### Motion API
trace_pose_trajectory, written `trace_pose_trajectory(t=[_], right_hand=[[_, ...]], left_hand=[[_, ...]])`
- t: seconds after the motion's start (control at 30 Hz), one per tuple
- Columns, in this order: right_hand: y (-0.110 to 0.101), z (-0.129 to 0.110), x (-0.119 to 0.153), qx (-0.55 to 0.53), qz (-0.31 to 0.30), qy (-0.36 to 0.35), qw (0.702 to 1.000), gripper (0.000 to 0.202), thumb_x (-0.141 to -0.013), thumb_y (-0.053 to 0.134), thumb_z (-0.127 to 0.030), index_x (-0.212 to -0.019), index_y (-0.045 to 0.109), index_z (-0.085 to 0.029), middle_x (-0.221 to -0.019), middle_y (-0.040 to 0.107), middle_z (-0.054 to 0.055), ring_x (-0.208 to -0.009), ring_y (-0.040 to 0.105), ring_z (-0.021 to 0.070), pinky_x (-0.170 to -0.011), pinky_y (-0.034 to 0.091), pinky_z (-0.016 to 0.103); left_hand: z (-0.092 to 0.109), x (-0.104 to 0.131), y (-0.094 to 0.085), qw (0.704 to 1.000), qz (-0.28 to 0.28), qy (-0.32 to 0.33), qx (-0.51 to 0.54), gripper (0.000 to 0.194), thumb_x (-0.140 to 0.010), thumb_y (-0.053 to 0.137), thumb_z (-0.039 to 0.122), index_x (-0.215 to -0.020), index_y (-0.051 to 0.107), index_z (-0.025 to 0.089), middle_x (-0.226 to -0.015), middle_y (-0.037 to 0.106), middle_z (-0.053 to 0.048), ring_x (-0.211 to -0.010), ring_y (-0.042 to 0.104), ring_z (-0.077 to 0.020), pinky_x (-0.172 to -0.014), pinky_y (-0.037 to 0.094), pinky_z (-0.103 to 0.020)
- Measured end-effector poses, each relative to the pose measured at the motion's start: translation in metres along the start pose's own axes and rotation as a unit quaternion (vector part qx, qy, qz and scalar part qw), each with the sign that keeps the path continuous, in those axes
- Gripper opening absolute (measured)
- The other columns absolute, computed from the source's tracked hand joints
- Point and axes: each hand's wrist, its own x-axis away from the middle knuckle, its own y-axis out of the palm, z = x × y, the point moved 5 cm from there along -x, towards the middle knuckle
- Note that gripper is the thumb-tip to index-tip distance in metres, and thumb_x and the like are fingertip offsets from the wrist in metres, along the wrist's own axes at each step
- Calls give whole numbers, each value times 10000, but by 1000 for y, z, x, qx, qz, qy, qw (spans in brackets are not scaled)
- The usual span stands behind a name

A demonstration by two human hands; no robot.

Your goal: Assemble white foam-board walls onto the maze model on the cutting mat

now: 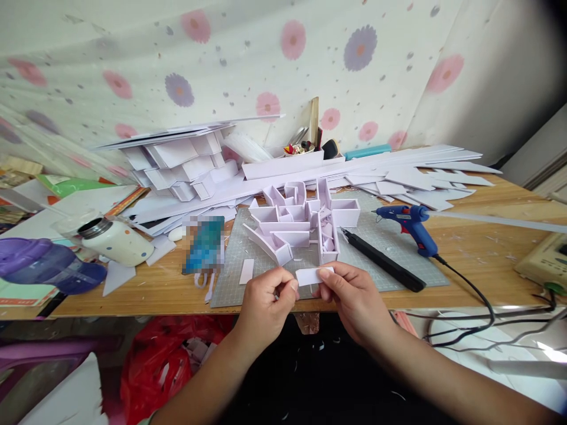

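A small white strip (309, 277) is held above the front edge of the grey cutting mat (390, 277). My right hand (352, 292) pinches its right end between thumb and fingers. At the strip's left end my left hand (270, 298) has thumb and fingertips pressed together; whether they grip the strip or some tiny bit is hidden. Just beyond both hands stands a white foam-board model (287, 226) with several open compartments, one filled with scraps. Another white rectangle (247, 271) lies flat left of my left hand.
On the mat's right lie a black knife (385, 261) and a blue glue gun (410, 227) with its cable. White sheets (416, 177) pile up behind. A white bottle (117, 239) and a purple bottle (48, 265) are at left. Below hangs a red bag (155, 366).
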Motion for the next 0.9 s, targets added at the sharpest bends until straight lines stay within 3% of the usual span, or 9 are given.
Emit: trace_pose_trajectory(t=[0.37,0.5,0.7,0.8,0.9], right_hand=[[-3,-4,-1,-22,9,-25,999,317,-843,627,-371,-592,575,-184,-554,520,-27,-560,449,121,-583,359,250],[-4,-9,4,56,19,-73,996,267,-865,605,-348,-657,623,-181,-576,533,-26,-575,475,124,-581,368,241],[0,-19,10,206,29,-176,962,197,-880,565,-316,-801,685,-181,-598,564,-14,-583,520,145,-573,396,252],[1,-16,9,192,19,-162,968,213,-887,563,-327,-779,673,-181,-596,561,-15,-580,519,140,-571,398,248],[-1,-8,7,111,19,-120,986,252,-902,561,-355,-727,638,-191,-599,553,-22,-589,519,132,-588,405,244]], left_hand=[[-1,1,3,990,23,-27,137,122,-848,579,252,-817,649,157,-762,715,-14,-614,670,-113,-604,519,-198],[-2,0,4,995,39,-16,87,136,-838,581,244,-766,646,149,-689,690,-10,-578,661,-122,-570,507,-203],[9,-1,-1,989,84,80,-89,157,-811,563,155,-664,617,150,-573,581,25,-526,531,-93,-533,408,-192],[12,-1,-1,986,99,95,-99,170,-790,554,116,-626,584,151,-543,527,42,-503,474,-76,-513,370,-180],[10,2,3,987,98,103,-79,174,-768,530,76,-615,561,152,-557,527,41,-517,477,-73,-523,374,-170]])
